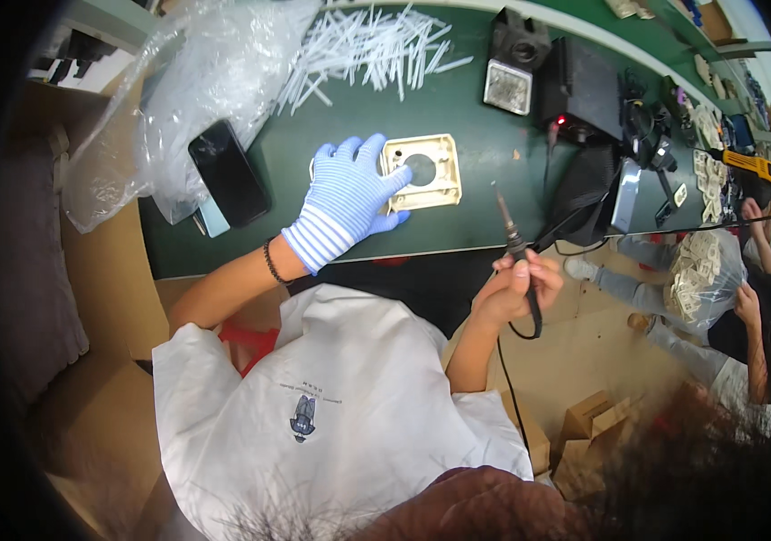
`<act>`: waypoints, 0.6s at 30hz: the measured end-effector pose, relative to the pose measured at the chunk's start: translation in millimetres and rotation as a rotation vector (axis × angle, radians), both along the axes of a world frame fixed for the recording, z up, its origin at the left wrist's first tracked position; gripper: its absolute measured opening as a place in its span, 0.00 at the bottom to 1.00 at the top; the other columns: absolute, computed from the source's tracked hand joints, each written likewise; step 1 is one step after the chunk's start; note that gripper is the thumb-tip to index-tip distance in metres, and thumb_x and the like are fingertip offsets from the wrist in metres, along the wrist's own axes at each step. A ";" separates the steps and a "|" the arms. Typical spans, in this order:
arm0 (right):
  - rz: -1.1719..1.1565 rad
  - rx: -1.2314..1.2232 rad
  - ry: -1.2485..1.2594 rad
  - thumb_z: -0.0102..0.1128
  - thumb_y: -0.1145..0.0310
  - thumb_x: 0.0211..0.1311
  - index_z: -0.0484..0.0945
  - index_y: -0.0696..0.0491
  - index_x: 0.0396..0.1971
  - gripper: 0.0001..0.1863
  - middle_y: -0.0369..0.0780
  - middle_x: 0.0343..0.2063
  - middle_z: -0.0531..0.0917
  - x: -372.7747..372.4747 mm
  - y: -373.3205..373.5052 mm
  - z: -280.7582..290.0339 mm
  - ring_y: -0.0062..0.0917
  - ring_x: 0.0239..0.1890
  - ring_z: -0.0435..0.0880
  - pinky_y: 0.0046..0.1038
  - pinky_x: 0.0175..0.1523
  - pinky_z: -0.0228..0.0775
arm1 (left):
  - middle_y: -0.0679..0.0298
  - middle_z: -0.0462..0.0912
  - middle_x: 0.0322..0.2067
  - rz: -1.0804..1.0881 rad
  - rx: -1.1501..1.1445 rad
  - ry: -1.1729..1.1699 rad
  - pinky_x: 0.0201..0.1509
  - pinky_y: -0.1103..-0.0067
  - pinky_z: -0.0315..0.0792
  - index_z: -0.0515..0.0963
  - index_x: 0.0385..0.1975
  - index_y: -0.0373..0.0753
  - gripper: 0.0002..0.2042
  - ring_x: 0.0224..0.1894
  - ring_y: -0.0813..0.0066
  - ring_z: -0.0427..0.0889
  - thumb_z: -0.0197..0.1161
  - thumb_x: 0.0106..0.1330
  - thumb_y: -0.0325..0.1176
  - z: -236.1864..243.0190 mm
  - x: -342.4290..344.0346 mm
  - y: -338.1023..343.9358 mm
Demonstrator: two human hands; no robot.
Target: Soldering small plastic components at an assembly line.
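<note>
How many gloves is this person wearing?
1. A blue-and-white striped glove covers the left hand, which rests on the cream plastic plate. The right hand is bare, holding a soldering iron.

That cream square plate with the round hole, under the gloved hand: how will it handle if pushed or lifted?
The cream plate looks thin, moulded and stiff, probably light. Lying flat on the green bench, it should slide, not roll or tip. The left hand pins one edge.

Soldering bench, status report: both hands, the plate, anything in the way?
Left hand, gloved, pressing on the cream plastic plate. Right hand, bare, gripping the soldering iron, tip raised clear of the plate. Nothing between tip and plate; phone off to the left.
</note>
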State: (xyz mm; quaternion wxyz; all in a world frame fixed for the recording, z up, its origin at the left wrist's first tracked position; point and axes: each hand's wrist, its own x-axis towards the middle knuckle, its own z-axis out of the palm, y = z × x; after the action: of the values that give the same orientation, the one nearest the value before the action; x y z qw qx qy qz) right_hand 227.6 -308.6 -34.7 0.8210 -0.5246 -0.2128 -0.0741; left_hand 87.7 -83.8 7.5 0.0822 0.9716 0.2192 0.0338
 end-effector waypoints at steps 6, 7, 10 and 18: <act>0.009 -0.026 0.010 0.66 0.78 0.64 0.74 0.55 0.39 0.10 0.45 0.39 0.77 -6.3 -16.7 3.2 0.27 0.24 0.80 0.27 0.27 0.81 | 0.49 0.75 0.61 0.051 0.173 -0.254 0.59 0.51 0.73 0.83 0.53 0.53 0.30 0.58 0.42 0.77 0.80 0.49 0.52 35.2 47.4 58.4; -0.004 -0.018 0.002 0.66 0.79 0.64 0.74 0.55 0.39 0.09 0.45 0.39 0.77 -8.3 -16.0 6.1 0.27 0.24 0.80 0.28 0.27 0.82 | 0.52 0.77 0.60 0.063 0.274 -0.305 0.55 0.53 0.76 0.83 0.56 0.58 0.31 0.54 0.47 0.79 0.78 0.52 0.59 44.8 72.5 83.8; 0.049 0.016 -0.009 0.67 0.80 0.65 0.74 0.56 0.39 0.10 0.45 0.39 0.78 -13.3 -12.8 11.6 0.26 0.25 0.82 0.29 0.28 0.84 | 0.53 0.79 0.55 0.223 0.160 -0.207 0.53 0.52 0.79 0.81 0.58 0.55 0.27 0.56 0.44 0.81 0.75 0.59 0.56 94.5 153.3 155.8; 0.081 -0.042 -0.012 0.68 0.80 0.65 0.74 0.58 0.39 0.10 0.46 0.40 0.79 -26.8 -8.7 14.2 0.25 0.26 0.84 0.26 0.29 0.86 | 0.47 0.78 0.65 0.123 0.157 -0.387 0.67 0.54 0.73 0.76 0.69 0.54 0.36 0.64 0.40 0.78 0.71 0.62 0.62 102.3 189.3 205.6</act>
State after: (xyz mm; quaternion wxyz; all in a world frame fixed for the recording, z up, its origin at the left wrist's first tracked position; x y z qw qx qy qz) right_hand 200.8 -317.3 -20.5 0.8107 -0.5324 -0.2402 -0.0396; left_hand 276.9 121.8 109.8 0.0445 0.9352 0.2547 0.2418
